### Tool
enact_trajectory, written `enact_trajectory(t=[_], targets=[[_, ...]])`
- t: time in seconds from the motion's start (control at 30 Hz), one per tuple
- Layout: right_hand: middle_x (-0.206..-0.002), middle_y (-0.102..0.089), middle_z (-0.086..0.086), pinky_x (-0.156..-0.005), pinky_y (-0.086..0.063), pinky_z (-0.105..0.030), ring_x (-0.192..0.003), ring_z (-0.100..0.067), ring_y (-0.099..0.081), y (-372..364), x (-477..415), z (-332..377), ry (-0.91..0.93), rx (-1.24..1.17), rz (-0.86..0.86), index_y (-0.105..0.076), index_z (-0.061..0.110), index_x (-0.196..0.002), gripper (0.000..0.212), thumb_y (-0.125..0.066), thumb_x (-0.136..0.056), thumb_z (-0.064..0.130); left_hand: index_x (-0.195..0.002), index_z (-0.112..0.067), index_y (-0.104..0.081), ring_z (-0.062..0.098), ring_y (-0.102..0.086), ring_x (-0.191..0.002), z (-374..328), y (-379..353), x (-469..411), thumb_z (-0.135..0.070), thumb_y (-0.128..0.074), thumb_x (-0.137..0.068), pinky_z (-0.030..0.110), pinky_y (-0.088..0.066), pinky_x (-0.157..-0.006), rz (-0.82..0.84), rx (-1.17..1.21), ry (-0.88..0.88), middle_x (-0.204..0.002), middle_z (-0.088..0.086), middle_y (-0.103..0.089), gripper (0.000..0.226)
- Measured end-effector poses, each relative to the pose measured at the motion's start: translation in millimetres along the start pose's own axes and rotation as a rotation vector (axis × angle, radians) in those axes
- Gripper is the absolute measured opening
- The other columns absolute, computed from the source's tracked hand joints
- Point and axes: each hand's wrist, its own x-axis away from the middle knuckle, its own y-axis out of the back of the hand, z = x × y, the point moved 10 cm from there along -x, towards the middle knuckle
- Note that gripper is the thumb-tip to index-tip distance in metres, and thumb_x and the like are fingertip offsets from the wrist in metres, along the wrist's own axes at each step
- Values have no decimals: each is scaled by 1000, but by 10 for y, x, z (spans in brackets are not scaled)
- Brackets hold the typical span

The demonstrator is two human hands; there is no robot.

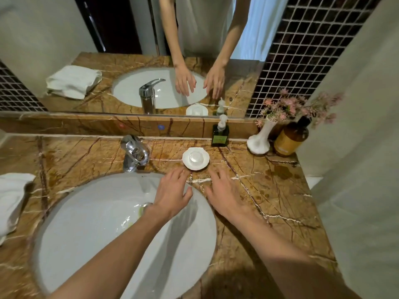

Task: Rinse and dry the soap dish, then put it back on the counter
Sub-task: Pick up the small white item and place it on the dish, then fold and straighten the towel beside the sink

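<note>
A white scalloped soap dish (pixel 186 162) sits on the brown marble counter (pixel 280 186), just right of the chrome faucet (pixel 135 153). A clear round bar of soap (pixel 196 157) lies in it. My left hand (pixel 172 190) hovers over the far rim of the white sink (pixel 86 223), fingers spread, its fingertips just short of the dish. On the other side my right hand (pixel 224 193) is above the counter, open, fingers pointing at the dish. Neither hand touches the dish.
A folded white towel (pixel 11 197) lies on the counter at the left edge. Behind the dish stand a green pump bottle (pixel 220 134), a white vase of pink flowers (pixel 260 141) and an amber bottle (pixel 290 138). A mirror runs along the back.
</note>
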Motion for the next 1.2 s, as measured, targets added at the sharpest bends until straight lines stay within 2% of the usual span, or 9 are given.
enact_trajectory(t=[0.2, 0.3, 0.4, 0.7, 0.8, 0.93, 1.1, 1.2], targets=[[-158, -16, -15, -111, -31, -49, -144, -33, -20, -93, 465, 103, 61, 88, 74, -28, 17, -144, 63, -57, -91, 34, -138, -13, -42, 30, -37, -133, -62, -36, 433, -34, -53, -88, 42, -30, -108, 35, -23, 27, -147, 13, -41, 55], [-158, -16, -16, -115, -26, -48, -145, -33, -17, -97, 690, 179, 101, 108, 90, -24, 17, -146, 67, -57, -92, 35, -141, -12, -38, 31, -33, -136, -90, -49, 662, -36, -52, -89, 44, -28, -110, 48, -31, 66, -149, 15, -37, 58], [-159, -13, -16, -117, -21, -53, -146, -34, -13, -124, 939, 234, 130, 133, 123, -20, 16, -148, 68, -56, -93, 36, -144, -15, -33, 29, -28, -139, -135, -57, 939, -39, -49, -90, 44, -27, -111, 57, -55, 113, -153, 13, -31, 61], [-159, -14, -17, -117, -18, -45, -145, -35, -14, -143, 1718, 529, 247, 143, 161, -19, 18, -149, 68, -54, -94, 38, -143, -16, -33, 29, -29, -140, -229, 263, 1920, -39, -48, -89, 43, -26, -114, -1, -81, 241, -154, 11, -32, 61], [-158, -18, -19, -118, -17, -42, -145, -34, -16, -206, 1910, 788, 308, 153, 159, -21, 16, -149, 67, -52, -94, 38, -142, -17, -36, 29, -32, -137, -128, 440, 2244, -37, -51, -88, 43, -29, -110, -45, -61, 284, -152, 11, -35, 59], [-158, -18, -19, -118, -17, -41, -146, -33, -16, -373, 2053, 1224, 376, 143, 219, -20, 16, -150, 66, -50, -96, 39, -145, -18, -32, 29, -29, -139, 225, 692, 2640, -39, -49, -89, 43, -26, -111, -75, -70, 394, -154, 11, -32, 61], [-155, -27, -17, -114, -26, -41, -140, -34, -29, -607, 2183, 1995, 491, 131, 222, -26, 18, -147, 62, -52, -95, 39, -147, -19, -28, 28, -24, -141, 774, 923, 3208, -42, -45, -92, 44, -21, -114, -97, -60, 523, -156, 8, -26, 62], [-157, -25, -17, -116, -22, -42, -144, -34, -23, -841, 2249, 2469, 546, 130, 250, -24, 18, -148, 62, -51, -95, 38, -147, -20, -28, 27, -26, -141, 1104, 1072, 3567, -42, -46, -92, 45, -22, -115, -108, -60, 597, -156, 7, -27, 62]])
